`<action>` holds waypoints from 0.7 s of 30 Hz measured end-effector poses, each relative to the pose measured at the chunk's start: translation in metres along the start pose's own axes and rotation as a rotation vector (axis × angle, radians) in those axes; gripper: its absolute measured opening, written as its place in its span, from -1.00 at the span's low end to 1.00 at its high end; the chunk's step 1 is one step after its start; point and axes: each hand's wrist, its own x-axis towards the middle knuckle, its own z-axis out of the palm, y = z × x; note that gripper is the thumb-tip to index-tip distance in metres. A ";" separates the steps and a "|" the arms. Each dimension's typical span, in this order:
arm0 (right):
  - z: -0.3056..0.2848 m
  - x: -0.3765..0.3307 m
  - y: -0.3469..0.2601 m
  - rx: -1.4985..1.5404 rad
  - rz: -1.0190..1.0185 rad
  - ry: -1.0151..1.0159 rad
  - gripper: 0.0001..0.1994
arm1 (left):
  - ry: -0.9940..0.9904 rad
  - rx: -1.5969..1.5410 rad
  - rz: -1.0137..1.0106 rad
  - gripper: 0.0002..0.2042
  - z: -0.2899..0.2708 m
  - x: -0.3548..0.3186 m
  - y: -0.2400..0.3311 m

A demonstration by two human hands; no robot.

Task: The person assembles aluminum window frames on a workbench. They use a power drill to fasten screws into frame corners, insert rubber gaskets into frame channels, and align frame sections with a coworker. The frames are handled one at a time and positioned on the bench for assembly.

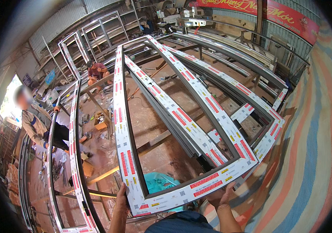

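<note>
Left hand: the left hand [122,202] is wrapped around the near left corner of the frame [181,116], fingers up its outer edge, clamped on it.
Right hand: the right hand [220,198] is under the near rail, close to the right corner. Fingers curl up around the underside, so it's gripping the frame too, though the rail hides the fingertips.
Frame: big metal window or door frame, covered in white film with red and yellow stickers. It's held between both hands and stretches away from them, with a couple of inner bars running lengthwise.
Just below the grip: a teal cloth [160,182] shows through the frame opening, right between the hands.
Right of the grip: a striped tarp [313,147], red, blue and tan bands.
Left of the grip: another frame [72,155] of the same sort, lying alongside.
Further left: a crouching person [38,124] well away from the hands, and a second person [96,73] bent over further back.
Far end: more frames leaning on a corrugated wall [57,27], plus a red banner [266,11] up top.
</note>
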 end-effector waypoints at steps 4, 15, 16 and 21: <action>0.033 0.022 0.001 -0.043 -0.159 -0.101 0.19 | 0.031 0.026 0.051 -0.46 0.010 -0.010 -0.002; 0.060 0.018 0.003 0.003 -0.254 0.096 0.09 | 0.026 0.150 0.118 -0.53 -0.005 0.001 -0.008; 0.071 0.017 -0.004 -0.043 -0.304 0.036 0.09 | -0.004 0.099 0.130 -0.53 0.003 -0.005 -0.004; 0.111 0.023 -0.026 -0.257 -0.564 -0.098 0.01 | -0.201 0.047 0.079 -0.44 0.063 -0.070 0.060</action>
